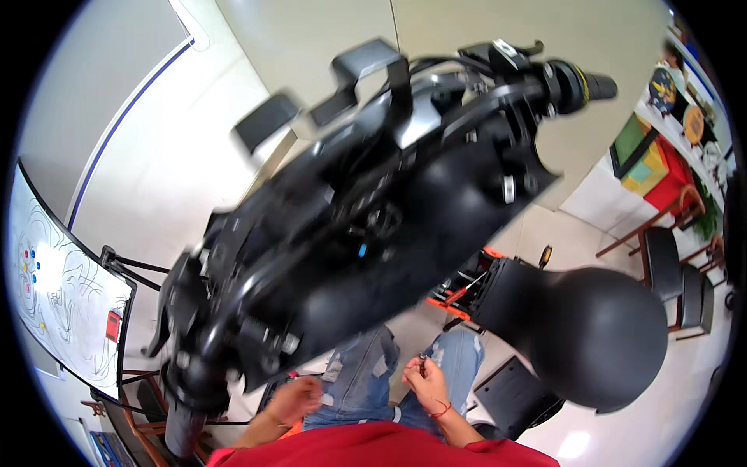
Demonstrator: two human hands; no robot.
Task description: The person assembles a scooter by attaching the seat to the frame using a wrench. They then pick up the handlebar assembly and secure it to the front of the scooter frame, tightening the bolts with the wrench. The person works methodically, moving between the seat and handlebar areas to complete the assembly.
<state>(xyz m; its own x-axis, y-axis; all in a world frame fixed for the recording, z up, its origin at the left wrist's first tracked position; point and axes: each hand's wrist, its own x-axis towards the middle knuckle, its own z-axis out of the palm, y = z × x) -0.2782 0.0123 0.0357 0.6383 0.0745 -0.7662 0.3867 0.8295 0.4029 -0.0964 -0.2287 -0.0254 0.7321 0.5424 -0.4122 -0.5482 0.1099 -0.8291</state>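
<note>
My right hand (428,385) is closed in a pinch over my jeans, with a small dark piece (422,359) at its fingertips, too small to name. To its left, my left hand (296,400) is curled and slightly blurred; whatever its fingers may hold is hidden. Both hands are low, beneath the black front panel (436,226) of a two-wheeled vehicle. Its handlebar runs diagonally above, with a right grip (599,86) at the upper right and a left grip (185,428) at the lower left. Cables and brackets show along the handlebar.
A black seat (599,338) juts out on the right, beside an orange frame part (451,300). Beneath it lies a dark flat panel (517,395). A whiteboard (66,288) stands at the left. Chairs (664,261) and a cluttered counter (685,132) line the far right.
</note>
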